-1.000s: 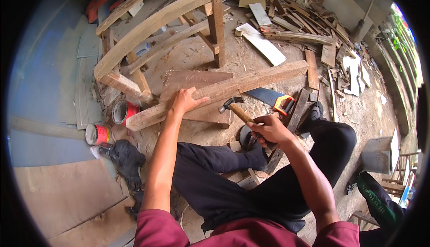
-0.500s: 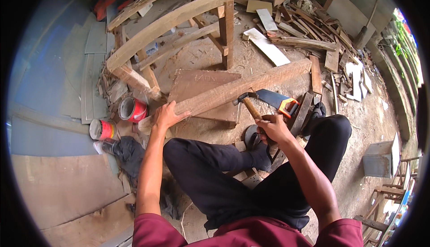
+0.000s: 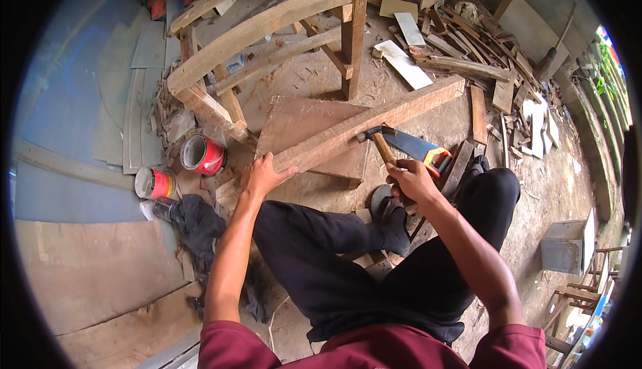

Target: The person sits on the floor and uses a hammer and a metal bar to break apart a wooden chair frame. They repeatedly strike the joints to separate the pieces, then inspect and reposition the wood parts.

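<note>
A long rough wooden beam [image 3: 348,128] slants up to the right in front of me, over a low brown wooden board [image 3: 301,118]. My left hand [image 3: 263,176] grips the beam toward its near left end, thumb along the top. In my right hand [image 3: 411,183] is a hammer [image 3: 383,147], held by its wooden handle. Its dark head is at the near side of the beam; whether they touch I cannot tell. Just right of the hammer head lies a handsaw [image 3: 408,145] with an orange and black handle, partly behind the beam.
A curved wooden frame [image 3: 267,31] stands beyond the board. Two red paint cans [image 3: 212,157] sit at the left near a dark cloth [image 3: 200,225]. Scrap wood [image 3: 468,48] is heaped at the far right. A grey metal box [image 3: 563,245] stands on the right.
The hammer head has moved slightly up, closer to the beam's side. The whole view has shifted a little. Both hands keep their grips.
</note>
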The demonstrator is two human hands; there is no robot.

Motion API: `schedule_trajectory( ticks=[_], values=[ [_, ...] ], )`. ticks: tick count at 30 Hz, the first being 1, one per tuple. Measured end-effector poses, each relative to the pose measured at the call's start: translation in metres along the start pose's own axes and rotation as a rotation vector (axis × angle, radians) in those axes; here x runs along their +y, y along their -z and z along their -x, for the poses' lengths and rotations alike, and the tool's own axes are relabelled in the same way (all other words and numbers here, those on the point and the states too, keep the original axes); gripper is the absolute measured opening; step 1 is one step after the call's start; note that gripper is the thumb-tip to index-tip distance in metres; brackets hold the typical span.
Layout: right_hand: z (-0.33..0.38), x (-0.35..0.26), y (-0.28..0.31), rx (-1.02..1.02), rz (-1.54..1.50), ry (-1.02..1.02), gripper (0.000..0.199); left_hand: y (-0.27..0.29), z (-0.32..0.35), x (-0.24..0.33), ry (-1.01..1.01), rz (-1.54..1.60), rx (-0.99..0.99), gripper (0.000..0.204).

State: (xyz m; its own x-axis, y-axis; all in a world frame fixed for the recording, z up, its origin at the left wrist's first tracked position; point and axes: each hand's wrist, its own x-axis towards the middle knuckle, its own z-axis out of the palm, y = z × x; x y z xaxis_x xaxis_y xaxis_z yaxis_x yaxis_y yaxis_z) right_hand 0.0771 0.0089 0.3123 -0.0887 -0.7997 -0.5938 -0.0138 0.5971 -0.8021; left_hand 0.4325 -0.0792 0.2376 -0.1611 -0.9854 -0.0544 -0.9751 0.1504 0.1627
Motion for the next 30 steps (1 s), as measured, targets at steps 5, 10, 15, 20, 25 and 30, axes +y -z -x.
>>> schedule_trajectory(
  ticks=[5,10,15,20,25,30],
  values=[
    [0.003,-0.006,-0.008,0.0,-0.234,-0.181,0.024,-0.008,0.003,0.003,0.033,-0.007,0.001,0.086],
    [-0.017,0.013,0.005,-0.24,-0.403,-0.382,0.033,-0.011,-0.001,0.003,0.048,0.001,-0.004,0.084],
    [-0.002,0.02,-0.006,-0.195,-0.38,-0.297,0.033,-0.018,-0.004,-0.001,0.028,-0.007,0.034,0.083],
    [0.003,0.022,-0.017,-0.157,-0.376,-0.291,0.029,-0.004,-0.006,0.002,-0.002,-0.038,0.076,0.081],
    [-0.003,0.006,-0.012,-0.259,-0.618,-0.309,0.022,-0.004,-0.023,-0.007,-0.013,0.022,-0.024,0.076],
    [0.004,0.023,0.005,-0.452,-0.873,-0.388,0.019,0.006,-0.039,-0.013,-0.059,0.217,-0.053,0.067]
  ],
)
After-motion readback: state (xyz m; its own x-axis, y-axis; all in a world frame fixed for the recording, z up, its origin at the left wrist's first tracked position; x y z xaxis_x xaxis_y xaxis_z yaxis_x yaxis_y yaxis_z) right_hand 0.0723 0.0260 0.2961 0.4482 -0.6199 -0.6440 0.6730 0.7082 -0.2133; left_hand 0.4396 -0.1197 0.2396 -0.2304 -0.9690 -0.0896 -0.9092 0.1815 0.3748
